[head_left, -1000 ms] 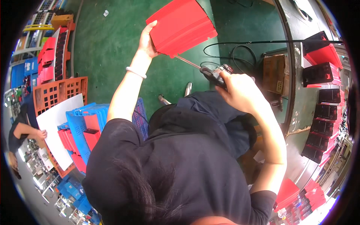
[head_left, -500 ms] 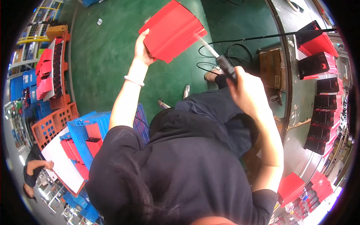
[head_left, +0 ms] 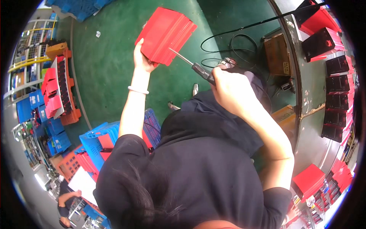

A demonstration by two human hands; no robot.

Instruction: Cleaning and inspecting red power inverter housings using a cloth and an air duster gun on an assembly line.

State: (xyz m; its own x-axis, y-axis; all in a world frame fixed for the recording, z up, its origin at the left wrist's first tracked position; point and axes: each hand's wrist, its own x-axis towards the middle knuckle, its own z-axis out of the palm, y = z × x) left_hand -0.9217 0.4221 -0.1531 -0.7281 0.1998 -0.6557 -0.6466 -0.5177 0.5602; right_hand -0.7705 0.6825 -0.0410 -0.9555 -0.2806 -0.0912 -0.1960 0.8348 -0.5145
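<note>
My left hand (head_left: 142,60) holds up a red ribbed box-shaped housing (head_left: 163,33) by its lower left side, the thumb along its edge. Some of those fingers are hidden under the housing. In my right hand (head_left: 233,91) is a screwdriver (head_left: 203,72) with a black handle and a thin metal shaft. Its tip reaches the lower face of the housing; whether it touches or only overlaps it in view, I cannot tell. The right fingers are wrapped round the handle.
To the right stands a workbench (head_left: 310,91) with a row of black-and-red housings (head_left: 337,83). A black cable (head_left: 263,23) crosses above the green floor (head_left: 103,72). Blue crates (head_left: 91,147) with red parts sit at my left. Another person (head_left: 68,196) holds a white board (head_left: 84,186).
My left hand and the housing have shifted slightly left and down. My right hand has moved left, bringing the screwdriver tip from the housing's right edge to over its lower face.
</note>
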